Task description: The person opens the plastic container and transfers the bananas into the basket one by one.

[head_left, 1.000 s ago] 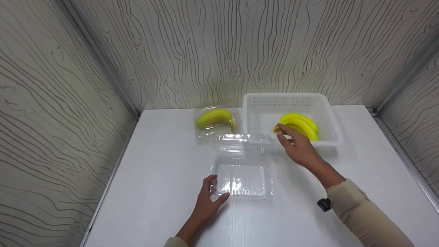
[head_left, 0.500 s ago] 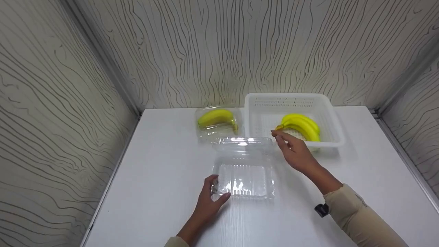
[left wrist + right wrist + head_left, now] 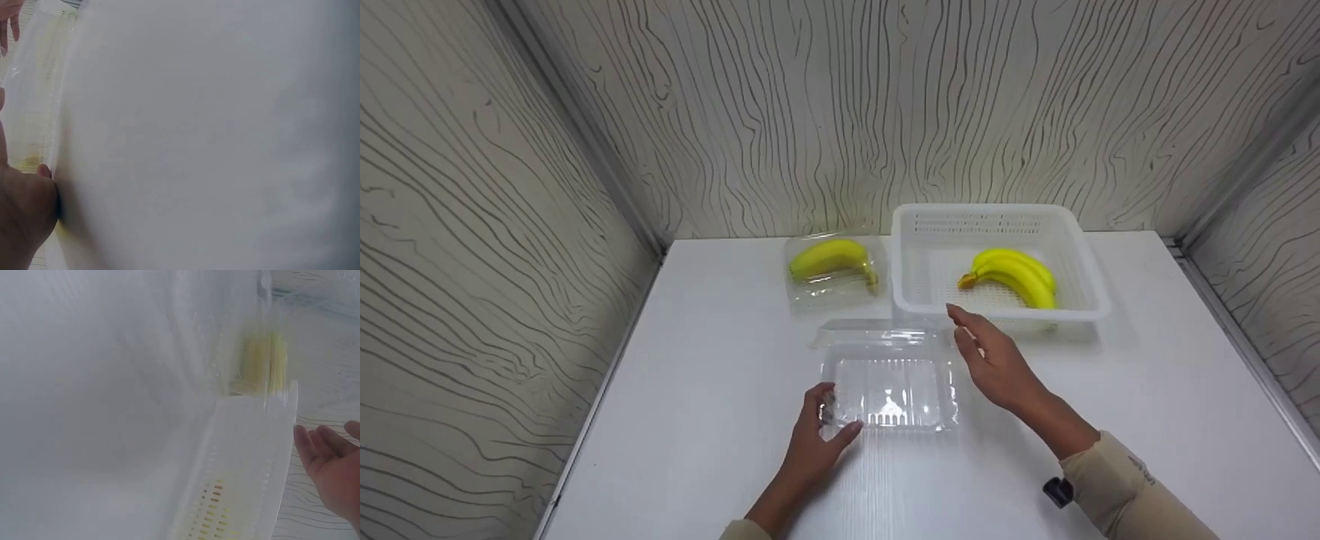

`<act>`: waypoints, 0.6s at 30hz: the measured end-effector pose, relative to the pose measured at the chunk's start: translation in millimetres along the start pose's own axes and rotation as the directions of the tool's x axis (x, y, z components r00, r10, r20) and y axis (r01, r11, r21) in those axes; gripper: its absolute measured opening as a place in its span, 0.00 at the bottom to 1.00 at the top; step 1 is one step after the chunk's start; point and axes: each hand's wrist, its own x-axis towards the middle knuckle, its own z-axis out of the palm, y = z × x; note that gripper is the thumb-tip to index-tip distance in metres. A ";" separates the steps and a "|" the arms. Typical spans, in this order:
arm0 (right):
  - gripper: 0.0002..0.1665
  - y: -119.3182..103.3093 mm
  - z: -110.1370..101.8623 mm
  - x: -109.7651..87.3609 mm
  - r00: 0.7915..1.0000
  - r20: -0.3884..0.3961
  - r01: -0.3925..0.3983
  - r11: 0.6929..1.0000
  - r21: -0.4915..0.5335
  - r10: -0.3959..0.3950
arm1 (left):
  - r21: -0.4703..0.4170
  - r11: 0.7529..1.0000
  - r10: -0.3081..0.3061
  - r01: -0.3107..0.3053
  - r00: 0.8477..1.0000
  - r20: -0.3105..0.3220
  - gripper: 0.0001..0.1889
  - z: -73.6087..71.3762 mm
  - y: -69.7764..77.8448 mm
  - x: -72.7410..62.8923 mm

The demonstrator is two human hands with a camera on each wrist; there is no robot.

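Note:
A clear plastic clamshell box (image 3: 889, 390) lies on the table with its lid (image 3: 877, 335) raised at the back. At its front left corner my left hand (image 3: 816, 435) grips the box, thumb along the front edge and fingers at the side. My right hand (image 3: 997, 366) hovers with loosely extended fingers and nothing in them, just before the basket and beside the lid. Yellow bananas (image 3: 1016, 274) joined at a brown stem lie in the white basket (image 3: 915, 309). The left wrist view shows part of the left hand (image 3: 25, 211); the right wrist view catches the right hand (image 3: 332, 469).
Behind the open box, a second clear plastic box (image 3: 836, 296) holds a banana (image 3: 829, 259), left of the basket. Wood-patterned panels (image 3: 840, 112) wall the white table (image 3: 697, 375) at the back and sides.
My right hand has drawn back from the banana stem, out of the basket and toward me. The bananas stay inside. The open lid's upper edge now sits closer to me; my left hand stays put.

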 end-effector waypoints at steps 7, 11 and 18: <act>0.29 6.4 20.1 -20.6 0.998 0.035 -0.052 0.998 0.046 0.050 | 0.007 1.000 -0.015 0.015 1.000 -0.005 0.39 0.6 -0.6 0.1; 0.30 12.5 28.9 -31.8 0.995 0.063 -0.082 0.994 0.069 0.078 | 0.005 1.000 -0.021 0.021 1.000 -0.009 0.39 0.0 -0.9 0.1; 0.31 21.2 37.5 -45.1 0.975 0.159 -0.168 0.984 0.054 0.158 | 0.028 0.998 -0.059 0.059 0.998 -0.006 0.41 1.1 -0.9 1.5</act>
